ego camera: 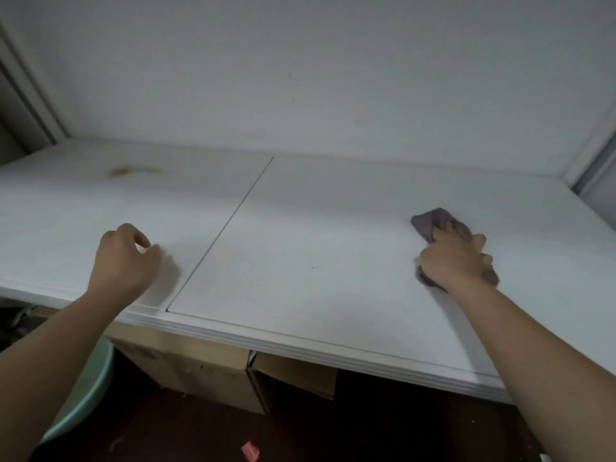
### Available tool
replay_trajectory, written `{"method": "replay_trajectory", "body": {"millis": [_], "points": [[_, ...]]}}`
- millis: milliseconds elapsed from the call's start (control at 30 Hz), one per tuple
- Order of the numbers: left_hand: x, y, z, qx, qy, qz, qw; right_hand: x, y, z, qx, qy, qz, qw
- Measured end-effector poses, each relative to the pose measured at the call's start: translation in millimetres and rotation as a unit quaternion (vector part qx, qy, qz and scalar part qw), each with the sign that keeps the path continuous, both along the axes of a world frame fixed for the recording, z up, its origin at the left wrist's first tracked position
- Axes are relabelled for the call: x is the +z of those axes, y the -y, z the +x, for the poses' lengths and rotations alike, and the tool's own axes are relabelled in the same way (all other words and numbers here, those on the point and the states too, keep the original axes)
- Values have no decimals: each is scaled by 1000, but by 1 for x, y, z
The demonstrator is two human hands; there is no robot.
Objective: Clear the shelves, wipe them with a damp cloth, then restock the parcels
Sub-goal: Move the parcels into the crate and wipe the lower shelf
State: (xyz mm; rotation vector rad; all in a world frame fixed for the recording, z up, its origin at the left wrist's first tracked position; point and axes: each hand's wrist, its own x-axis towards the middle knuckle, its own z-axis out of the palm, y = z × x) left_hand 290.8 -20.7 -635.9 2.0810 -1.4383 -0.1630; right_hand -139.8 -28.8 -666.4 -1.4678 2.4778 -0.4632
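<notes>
I see a green basin [88, 388] low at left. My left hand [121, 261] hovers over the white shelf [300, 228], fingers [141, 238] loosely curled, pinching nothing. Boxes [200, 371] sit beneath the shelf. At right, my right hand [453, 258] presses a grey cloth [436, 221] onto the shelf, fingers clenched around it.

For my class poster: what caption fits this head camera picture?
Right hand wipes the white shelf with a purple-grey cloth; left hand rests empty.
</notes>
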Motion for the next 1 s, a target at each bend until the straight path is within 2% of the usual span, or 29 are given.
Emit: {"method": "replay_trajectory", "body": {"millis": [67, 167, 300, 500, 567, 633, 767, 867, 933, 1000], "points": [[-5, -4, 18, -4, -30, 20, 999, -3, 0, 52, 39, 4, -27, 999], [-5, -9, 47, -8, -49, 22, 999, 2, -12, 156, 163, 0, -61, 985], [4, -20, 83, 11, -55, 37, 998, -2, -38, 279, 357, 50, -85, 929], [12, -26, 125, 43, -50, 47, 997, -6, -74, 368, 500, 121, -116, 849], [12, -24, 128, 47, -50, 61, 996, 3, -66, 372, 483, 129, -138, 855], [9, -23, 132, 38, -44, 84, 995, 18, -44, 356, 429, 129, -154, 881], [2, -21, 140, 4, -32, 147, 989, 47, 20, 281, 254, 131, -170, 943], [-1, -21, 151, -6, 1, 206, 978, 41, 54, 225, 134, 63, -63, 987], [-4, -17, 159, 0, 32, 238, 971, 31, 57, 207, 76, 18, 42, 996], [-1, -12, 164, -12, 19, 256, 966, 21, 57, 205, 53, 3, 58, 997]]}}
